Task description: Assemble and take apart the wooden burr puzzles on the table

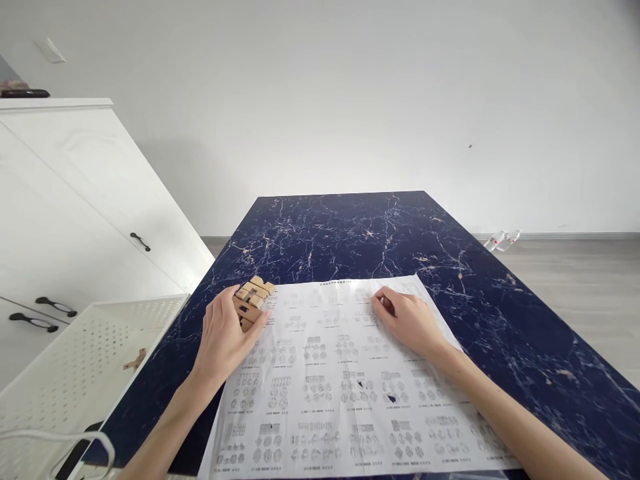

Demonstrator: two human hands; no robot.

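Several notched wooden puzzle pieces point(253, 295) lie side by side in a small bundle at the upper left corner of a printed sheet point(320, 363). My left hand point(225, 330) is closed around that bundle, thumb on the near side and fingers on the far side. The sheet carries rows of small diagrams and has a few small tears showing dark blue. On its upper right part rests my right hand point(407, 320), fingers curled in toward the thumb. No object shows in it, though the inside of the curl is mostly hidden.
The sheet lies on a dark blue marble-patterned table point(340, 233). Left of it is a white perforated tray point(100, 340) holding a wooden piece point(135, 359), with a white cable point(65, 435) nearby. A white cabinet point(90, 193) stands beyond. Clear plastic point(503, 240) shows past the right edge.
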